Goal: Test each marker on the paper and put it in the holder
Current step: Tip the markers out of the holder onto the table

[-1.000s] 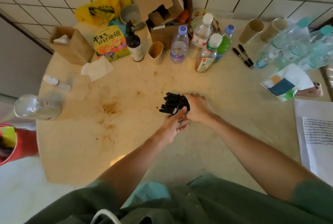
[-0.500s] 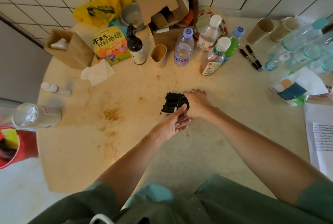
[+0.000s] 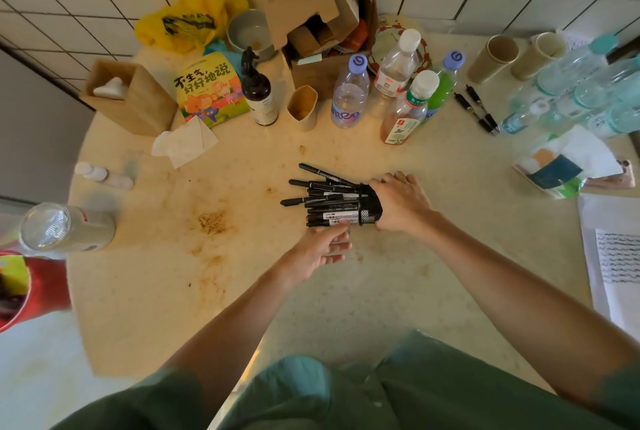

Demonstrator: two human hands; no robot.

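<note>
Stained round worktop [image 3: 166, 294] against tiled wall. Black mesh holder [image 3: 370, 205] tipped sideways, gripped by right hand [image 3: 401, 203]; black markers [image 3: 327, 199] spilling leftward onto surface. Left hand [image 3: 320, 251] beneath them, fingers relaxed, possibly touching nearest marker.
</note>
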